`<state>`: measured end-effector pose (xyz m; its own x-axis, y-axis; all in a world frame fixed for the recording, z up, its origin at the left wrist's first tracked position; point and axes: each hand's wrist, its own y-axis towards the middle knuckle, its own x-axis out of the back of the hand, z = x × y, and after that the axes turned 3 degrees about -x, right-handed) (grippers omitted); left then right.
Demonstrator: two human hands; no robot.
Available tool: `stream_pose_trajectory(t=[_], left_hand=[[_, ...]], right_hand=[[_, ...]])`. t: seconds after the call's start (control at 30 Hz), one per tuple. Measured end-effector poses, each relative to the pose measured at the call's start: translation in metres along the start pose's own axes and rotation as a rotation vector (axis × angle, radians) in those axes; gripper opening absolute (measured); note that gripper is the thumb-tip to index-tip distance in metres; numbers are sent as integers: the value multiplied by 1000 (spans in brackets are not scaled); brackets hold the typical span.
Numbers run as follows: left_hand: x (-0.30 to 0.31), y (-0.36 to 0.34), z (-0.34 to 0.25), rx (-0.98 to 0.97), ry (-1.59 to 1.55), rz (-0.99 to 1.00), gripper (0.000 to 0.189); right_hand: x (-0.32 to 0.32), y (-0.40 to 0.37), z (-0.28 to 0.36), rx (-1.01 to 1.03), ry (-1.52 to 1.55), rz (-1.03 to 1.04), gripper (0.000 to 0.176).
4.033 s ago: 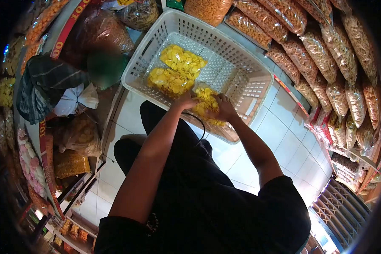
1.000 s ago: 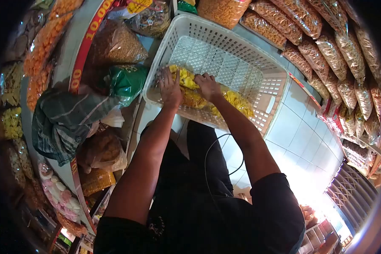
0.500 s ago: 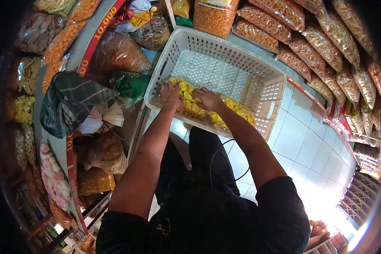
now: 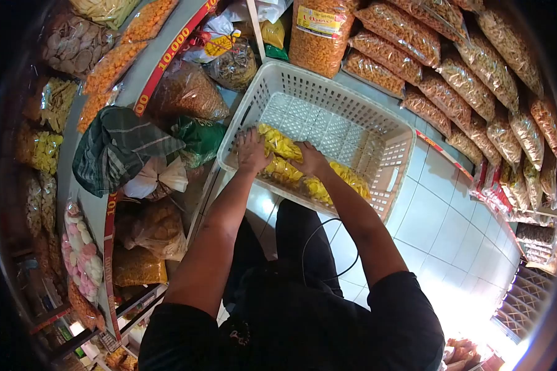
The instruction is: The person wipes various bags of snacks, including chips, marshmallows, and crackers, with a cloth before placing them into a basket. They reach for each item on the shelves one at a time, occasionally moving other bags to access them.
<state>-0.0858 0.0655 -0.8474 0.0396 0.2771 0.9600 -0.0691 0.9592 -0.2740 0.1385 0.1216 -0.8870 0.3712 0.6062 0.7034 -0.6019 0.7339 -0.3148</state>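
Clear bags of yellow snacks (image 4: 284,168) lie in a row along the near side of a white slatted plastic basket (image 4: 397,196). My left hand (image 4: 252,151) rests on the left end of the row by the basket's wall, its fingers apart. On the middle of the row lies my right hand (image 4: 312,161), fingers spread over the yellow bags. Neither hand is wrapped around a bag. The far part of the basket shows its bare slatted bottom.
Shelves with bagged snacks (image 4: 185,93) and a dark checked cloth (image 4: 114,151) are on the left. Stacked snack bags (image 4: 402,37) line the right and back. A tall orange snack bag (image 4: 320,37) stands behind the basket. Tiled floor (image 4: 442,204) lies at right.
The view has shifted a little. My right hand has moved slightly right along the yellow bags and its fingers are more spread. My left hand stays at the left end.
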Motion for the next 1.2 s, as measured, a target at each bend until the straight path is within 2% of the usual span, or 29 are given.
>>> stream_pose_trajectory(t=[0.07,0.17,0.2,0.3,0.33,0.43,0.53,0.63,0.73,0.83,0.93,1.03,1.2], left_hand=[[4,10,-3,-59,25,14,85],[3,31,-3,-184,84,75,92],[1,37,-2,-220,83,87,95],[2,40,-7,-338,25,198,107],[7,40,-8,-378,-1,245,111],[18,42,-9,-240,36,471,117],[14,38,2,-196,-29,527,119],[22,24,-4,-147,34,530,116],[7,16,-6,-160,38,416,109],[16,7,-13,-262,145,306,102],[26,6,-13,-456,28,300,104],[-5,13,-5,-421,-82,489,94],[-19,18,-7,-484,-36,392,64]], right_hand=[[1,5,-9,28,14,-19,77],[12,5,-6,-77,-23,49,80],[2,11,-14,-71,-57,54,91],[-20,11,-20,-10,-103,80,99],[-18,16,-19,21,-179,227,99],[10,0,4,75,-240,250,88],[3,1,-8,193,-160,211,80],[12,-6,-3,195,-154,245,73],[4,-9,-9,158,-164,231,74],[1,-3,-14,61,-147,182,76],[11,0,-10,-1,-58,145,75],[10,6,-13,-3,-64,96,73],[11,21,-16,-55,-76,103,69]])
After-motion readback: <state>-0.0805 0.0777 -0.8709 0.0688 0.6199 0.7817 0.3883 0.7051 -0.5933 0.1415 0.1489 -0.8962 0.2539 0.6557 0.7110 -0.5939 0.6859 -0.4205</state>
